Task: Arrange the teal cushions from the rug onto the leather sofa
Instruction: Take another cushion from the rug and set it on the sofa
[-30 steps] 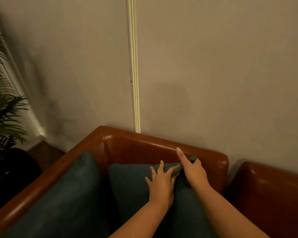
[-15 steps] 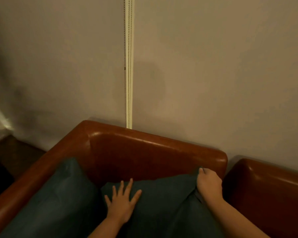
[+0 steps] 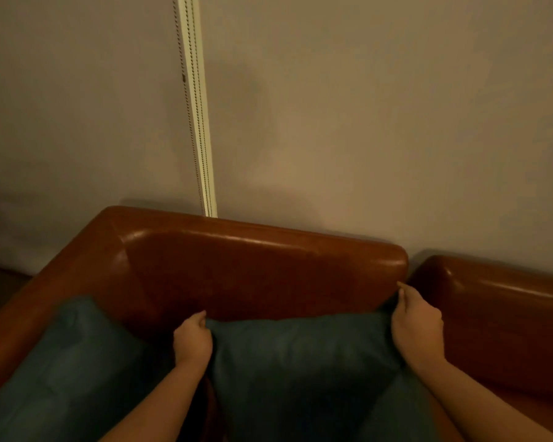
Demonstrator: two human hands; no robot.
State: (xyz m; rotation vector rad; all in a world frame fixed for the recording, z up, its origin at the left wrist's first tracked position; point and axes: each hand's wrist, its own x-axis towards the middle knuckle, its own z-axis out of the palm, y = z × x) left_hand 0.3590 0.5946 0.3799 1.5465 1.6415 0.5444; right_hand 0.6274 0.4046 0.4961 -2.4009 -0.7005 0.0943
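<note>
A teal cushion [image 3: 300, 362] stands on the seat of the brown leather sofa [image 3: 262, 266], leaning toward the backrest, its top edge running from one hand to the other. The left hand [image 3: 192, 341] has its fingers curled round the cushion's upper left corner. The right hand [image 3: 417, 327] pinches the upper right corner, fingers bent over the fabric, close to the right end of the backrest. Both forearms reach in from the bottom of the view. A second teal cushion [image 3: 64, 371] rests against the sofa's left armrest, just beside the first one, with a dark gap between them. Another brown leather seat [image 3: 498, 314] stands right of the sofa. Behind the backrest a pale strip with bead chains [image 3: 198, 116] hangs down the beige wall [image 3: 380, 122].
</note>
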